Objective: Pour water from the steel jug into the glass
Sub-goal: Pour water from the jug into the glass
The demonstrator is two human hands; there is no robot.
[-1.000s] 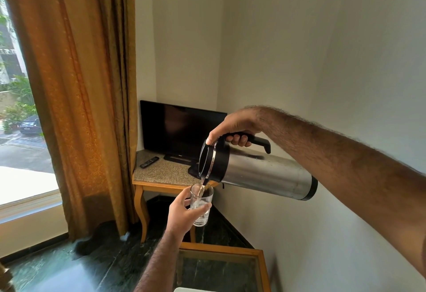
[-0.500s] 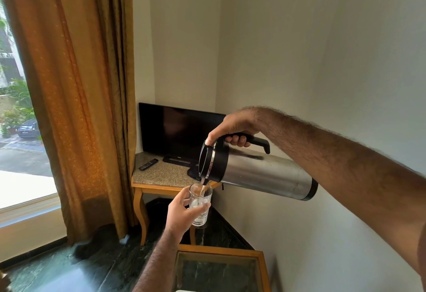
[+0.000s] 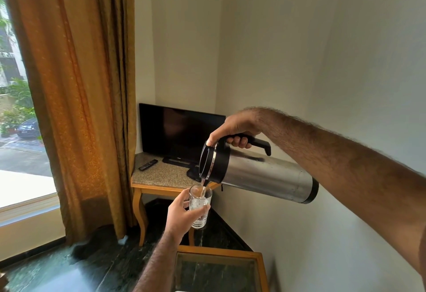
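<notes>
The steel jug (image 3: 262,176) has a black top and handle and is tipped almost level, its mouth pointing left and down. My right hand (image 3: 232,130) grips the black handle from above. A thin stream of water runs from the spout into the clear glass (image 3: 200,206) just below it. My left hand (image 3: 181,214) is wrapped around the glass and holds it upright in the air. The glass is partly filled with bubbling water.
Behind the glass a wooden corner table (image 3: 159,187) with a stone top carries a dark TV (image 3: 179,135) and a remote (image 3: 147,165). A glass-topped table (image 3: 219,271) lies below my arms. An orange curtain (image 3: 76,98) hangs left beside a window; a white wall runs along the right.
The pour goes on with jug and glass held nearly still. The water level in the glass has risen a little.
</notes>
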